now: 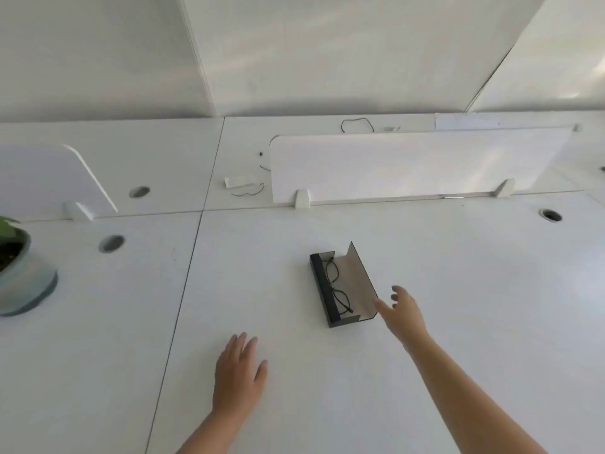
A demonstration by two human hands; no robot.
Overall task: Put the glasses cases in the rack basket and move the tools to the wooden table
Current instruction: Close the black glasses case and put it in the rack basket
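Note:
A dark glasses case (355, 283) lies open on the white desk (458, 290), its grey lid raised on the right side. A pair of thin black glasses (337, 288) rests inside it. My right hand (401, 311) hovers just right of the case's near end, fingers spread and holding nothing, the fingertips close to the lid. My left hand (237, 371) is flat and open over the desk, well to the near left of the case. No rack basket, tools or wooden table show in this view.
A white divider panel (415, 162) stands across the desk behind the case, another one (42, 178) at far left. A potted plant (18, 270) sits at the left edge. Cable holes (111, 243) (550, 215) and thin black wires (248, 190) lie farther back.

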